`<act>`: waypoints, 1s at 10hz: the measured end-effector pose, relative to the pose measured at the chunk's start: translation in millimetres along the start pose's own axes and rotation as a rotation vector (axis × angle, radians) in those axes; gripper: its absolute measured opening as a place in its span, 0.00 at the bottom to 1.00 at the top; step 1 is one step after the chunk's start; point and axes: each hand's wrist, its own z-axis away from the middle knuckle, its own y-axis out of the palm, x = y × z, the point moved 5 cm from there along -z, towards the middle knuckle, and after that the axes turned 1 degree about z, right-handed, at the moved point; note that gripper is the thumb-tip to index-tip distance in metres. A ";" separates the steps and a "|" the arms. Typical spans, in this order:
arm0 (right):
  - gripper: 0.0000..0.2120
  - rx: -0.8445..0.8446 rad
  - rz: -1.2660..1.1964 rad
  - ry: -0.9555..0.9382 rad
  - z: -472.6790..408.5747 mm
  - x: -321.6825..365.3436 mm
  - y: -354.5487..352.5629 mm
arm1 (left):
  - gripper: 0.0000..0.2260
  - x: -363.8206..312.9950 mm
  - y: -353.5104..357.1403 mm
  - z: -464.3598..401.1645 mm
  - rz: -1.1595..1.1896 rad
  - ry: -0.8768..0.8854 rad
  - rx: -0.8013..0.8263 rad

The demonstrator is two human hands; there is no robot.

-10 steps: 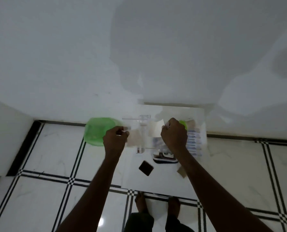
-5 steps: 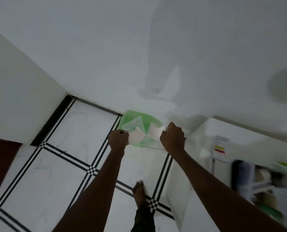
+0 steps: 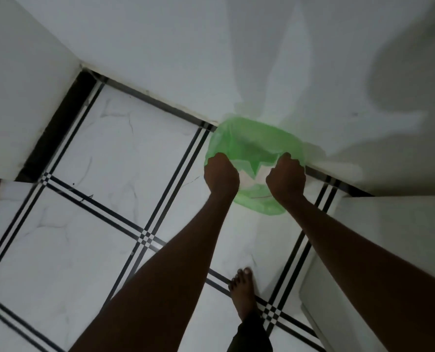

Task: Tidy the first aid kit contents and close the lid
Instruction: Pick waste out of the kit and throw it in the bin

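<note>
- Two arms reach out straight ahead of us, both fists knuckles-up over the green plastic-lined bin [image 3: 252, 138] at the wall's foot.
- Our left hand [image 3: 221, 175] is curled tight on one edge of a pale crinkled wrapper [image 3: 247, 175]; our right hand [image 3: 286, 177] is clenched on the other edge, the wrapper stretched between them above the bin's mouth.
- Half a second ago the white table with the kit showed at right; now only its bare white corner [image 3: 379, 224] shows, and the first aid kit is out of view.
- A bare foot [image 3: 243, 293] stands on the white tiled floor [image 3: 104, 194].
</note>
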 end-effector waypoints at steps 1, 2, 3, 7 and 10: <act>0.12 0.070 -0.176 0.112 -26.4 0.5 46.1 | 0.05 5.8 48.0 -36.6 0.080 -0.004 0.143; 0.17 0.347 -0.400 0.259 -41.7 0.3 87.5 | 0.14 17.6 94.1 -54.8 0.181 -0.101 0.365; 0.20 0.539 -0.662 0.369 -39.1 -2.4 99.3 | 0.20 23.9 108.4 -55.2 0.302 -0.156 0.453; 0.12 0.293 -0.873 0.315 39.2 -12.4 -66.0 | 0.19 -35.7 -9.5 61.0 0.544 -0.078 0.267; 0.12 0.081 -1.056 0.194 158.2 -99.9 -267.8 | 0.09 -168.3 -75.5 261.6 0.888 0.083 0.264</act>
